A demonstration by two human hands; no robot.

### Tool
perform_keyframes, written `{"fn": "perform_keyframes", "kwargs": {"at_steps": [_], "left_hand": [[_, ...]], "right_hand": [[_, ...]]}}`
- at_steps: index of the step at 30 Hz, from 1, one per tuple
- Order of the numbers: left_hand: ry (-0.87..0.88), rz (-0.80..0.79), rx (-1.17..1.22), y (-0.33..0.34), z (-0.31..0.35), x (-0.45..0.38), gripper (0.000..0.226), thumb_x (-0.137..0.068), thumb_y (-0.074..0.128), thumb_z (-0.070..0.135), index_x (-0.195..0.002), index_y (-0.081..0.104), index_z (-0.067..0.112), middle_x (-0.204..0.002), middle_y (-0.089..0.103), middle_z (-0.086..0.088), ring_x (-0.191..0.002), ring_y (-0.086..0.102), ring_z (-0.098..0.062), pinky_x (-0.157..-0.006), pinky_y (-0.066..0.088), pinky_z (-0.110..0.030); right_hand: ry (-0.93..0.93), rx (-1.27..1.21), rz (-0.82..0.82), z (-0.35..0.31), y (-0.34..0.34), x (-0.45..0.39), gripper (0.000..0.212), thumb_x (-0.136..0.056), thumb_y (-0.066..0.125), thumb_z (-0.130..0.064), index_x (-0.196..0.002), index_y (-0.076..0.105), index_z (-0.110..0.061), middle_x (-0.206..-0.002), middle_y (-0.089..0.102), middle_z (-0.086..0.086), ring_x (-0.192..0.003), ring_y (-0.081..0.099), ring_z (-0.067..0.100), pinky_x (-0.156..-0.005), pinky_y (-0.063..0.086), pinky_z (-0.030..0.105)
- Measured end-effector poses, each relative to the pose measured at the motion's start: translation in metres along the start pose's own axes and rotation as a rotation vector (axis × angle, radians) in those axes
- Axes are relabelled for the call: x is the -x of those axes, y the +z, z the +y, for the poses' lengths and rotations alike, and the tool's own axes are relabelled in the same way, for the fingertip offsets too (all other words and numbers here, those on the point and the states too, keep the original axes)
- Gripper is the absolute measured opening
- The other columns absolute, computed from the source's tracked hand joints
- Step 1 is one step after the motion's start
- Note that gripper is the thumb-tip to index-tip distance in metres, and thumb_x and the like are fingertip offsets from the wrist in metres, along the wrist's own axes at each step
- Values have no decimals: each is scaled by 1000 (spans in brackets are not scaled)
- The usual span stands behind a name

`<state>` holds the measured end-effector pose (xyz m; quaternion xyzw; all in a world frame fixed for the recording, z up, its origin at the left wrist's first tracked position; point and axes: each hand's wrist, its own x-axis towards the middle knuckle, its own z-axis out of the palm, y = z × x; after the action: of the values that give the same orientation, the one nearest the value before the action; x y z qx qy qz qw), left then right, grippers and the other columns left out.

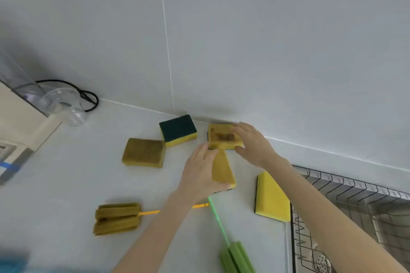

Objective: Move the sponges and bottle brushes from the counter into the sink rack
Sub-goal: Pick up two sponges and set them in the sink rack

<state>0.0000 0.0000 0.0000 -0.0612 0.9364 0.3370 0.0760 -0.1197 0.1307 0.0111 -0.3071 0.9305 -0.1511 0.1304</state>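
Both hands are on sponges at once. The left hand is curled round a worn sponge, thumb underneath, fingers over the top, one end tipped up off the bench. The right hand is spread over the stained sponge by the wall, fingers at its far edge, thumb at its near side; it looks like a pinch forming, though I can't tell if it has closed.

So this is the pick-up step, early on, with nothing visible in the rack yet. Waiting on the bench: a green-topped sponge, a brown one touching it, and a clean yellow sponge near the sink edge. Two brushes too, the orange brush to the left and the green brush near the bottom, its handle running up under the left hand.

Next, I'd judge, both hands lift and swing right to the rack. The stained sponge sits tight against the wall, so fingers have little room behind it. The way right crosses the yellow sponge and the sink rim; lifting clear matters. The bench between things is otherwise open.
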Motion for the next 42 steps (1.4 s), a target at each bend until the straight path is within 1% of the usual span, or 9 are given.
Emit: {"fn": "perform_keyframes", "kwargs": {"at_steps": [6,11,14,16,19,22,27,36,42], "left_hand": [[-27,-84,-92,15,-13,-22,87,-67,74,39,-135,28,14,-155,10,-6,-144,3,-20,-118,11,-34],[-2,-91,-122,19,-15,-26,93,-64,77,37,-136,24,11,-155,9,-6,-143,4,-19,-116,18,-33],[2,-96,-136,20,-13,-25,92,-64,77,34,-135,24,9,-153,11,-6,-143,6,-19,-113,25,-32],[11,-105,-171,19,-11,-25,91,-65,76,30,-136,23,8,-153,11,-7,-143,6,-20,-113,26,-31],[-12,-112,-162,15,-7,-26,86,-63,77,25,-132,28,9,-146,23,-7,-137,18,-20,-105,35,-32],[-17,-47,-131,6,-3,-26,82,-59,79,23,-127,35,9,-135,33,-5,-129,29,-19,-98,41,-30],[82,124,-34,-22,25,-19,84,-54,84,23,-124,39,9,-135,34,-3,-125,33,-19,-95,27,-18],[351,60,-53,23,142,5,84,-55,83,20,-125,40,11,-137,34,-1,-131,28,-16,-99,20,-14],[403,52,-239,101,206,14,80,-53,81,31,-123,44,17,-139,42,4,-130,29,-19,-103,31,-33]], "right_hand": [[45,-40,-153,20,17,-42,45,-77,60,-8,-120,47,-11,-146,37,8,-138,27,23,-106,29,30],[91,-28,-86,21,16,-44,40,-72,68,-21,-109,53,-14,-120,52,8,-115,43,28,-86,37,32],[181,-60,-78,20,17,-36,65,-69,76,-32,-121,44,-12,-120,51,11,-110,48,31,-82,40,34],[263,-107,-87,20,18,-28,88,-67,77,-37,-137,27,-16,-124,48,14,-110,50,35,-85,43,39],[361,-179,-101,18,22,-15,96,-72,70,-37,-145,8,-29,-130,46,15,-115,49,38,-89,43,40],[417,-280,49,16,14,1,89,-73,67,-38,-143,12,-32,-131,50,13,-117,49,36,-91,43,42],[385,-414,301,25,-37,52,81,-72,72,-41,-138,27,-30,-129,50,7,-114,51,30,-92,43,40],[438,-505,385,88,-80,184,75,-66,78,-38,-129,38,-32,-119,52,3,-102,50,20,-86,45,35],[565,-530,361,156,-71,253,75,-66,78,-39,-128,37,-28,-123,50,7,-100,48,19,-87,46,36]]}}
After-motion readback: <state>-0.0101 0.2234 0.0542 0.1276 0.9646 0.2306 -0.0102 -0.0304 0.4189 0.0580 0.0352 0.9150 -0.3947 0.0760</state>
